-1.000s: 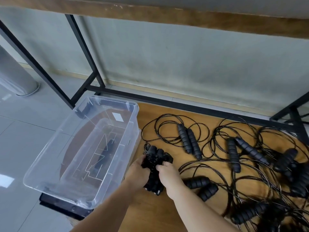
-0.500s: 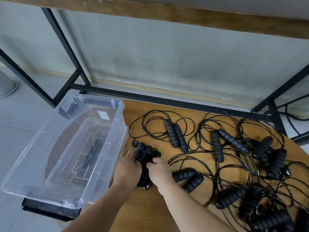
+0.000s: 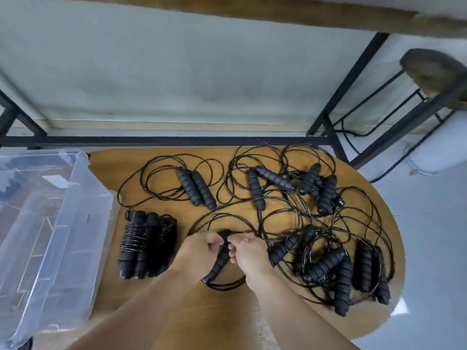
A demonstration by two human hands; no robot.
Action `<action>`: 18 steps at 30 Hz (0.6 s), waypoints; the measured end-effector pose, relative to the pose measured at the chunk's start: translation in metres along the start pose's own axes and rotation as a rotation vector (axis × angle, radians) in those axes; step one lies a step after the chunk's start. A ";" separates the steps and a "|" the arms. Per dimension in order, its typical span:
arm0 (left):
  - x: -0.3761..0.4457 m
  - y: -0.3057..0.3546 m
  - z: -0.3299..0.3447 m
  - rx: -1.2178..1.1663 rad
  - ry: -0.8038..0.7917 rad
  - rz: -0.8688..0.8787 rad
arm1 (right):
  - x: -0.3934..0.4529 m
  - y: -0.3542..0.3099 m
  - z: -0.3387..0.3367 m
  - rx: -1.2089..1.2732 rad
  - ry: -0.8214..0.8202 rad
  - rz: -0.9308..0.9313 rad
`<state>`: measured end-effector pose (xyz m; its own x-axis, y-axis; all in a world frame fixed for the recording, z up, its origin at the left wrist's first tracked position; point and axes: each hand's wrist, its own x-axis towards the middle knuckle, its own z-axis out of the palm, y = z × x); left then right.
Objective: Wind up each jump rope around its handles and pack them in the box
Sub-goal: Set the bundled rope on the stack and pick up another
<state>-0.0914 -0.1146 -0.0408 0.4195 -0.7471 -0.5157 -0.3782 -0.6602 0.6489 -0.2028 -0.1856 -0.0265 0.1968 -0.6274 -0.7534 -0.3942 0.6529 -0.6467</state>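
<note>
A: Head view: box (image 3: 75, 223) left, wound bundle (image 3: 145, 245) now set down beside it, not inside
B: And the hands?
A: Left hand (image 3: 195, 252) and right hand (image 3: 249, 253) both grip a fresh handle (image 3: 221, 258); winding restarts

Both bare forearms reach forward, left grip (image 3: 199, 251) and right grip (image 3: 249, 253) curled, knuckles nearly touching.

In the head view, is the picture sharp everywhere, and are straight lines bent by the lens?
Head view: the middle is fairly sharp, the wound jump ropes and both hands readable; the clear box at the left edge and the stool at the upper right look soft and smeared. The wide-angle lens bends lines: the wooden table edge curves strongly. Lighting is even, without hard shadows.
</note>
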 end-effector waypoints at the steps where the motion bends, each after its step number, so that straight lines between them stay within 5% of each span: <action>1: 0.006 0.000 0.007 0.062 -0.081 0.006 | 0.001 0.003 -0.004 -0.022 -0.003 0.025; 3: 0.014 0.004 0.018 0.159 -0.162 -0.011 | 0.008 0.012 -0.010 -0.029 -0.006 0.088; 18: 0.049 -0.025 0.028 0.429 -0.078 -0.156 | 0.058 0.058 0.016 -0.325 0.085 0.100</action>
<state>-0.0848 -0.1364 -0.0983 0.4413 -0.6287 -0.6403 -0.6297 -0.7253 0.2782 -0.1997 -0.1777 -0.1098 0.0731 -0.6091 -0.7897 -0.6753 0.5524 -0.4886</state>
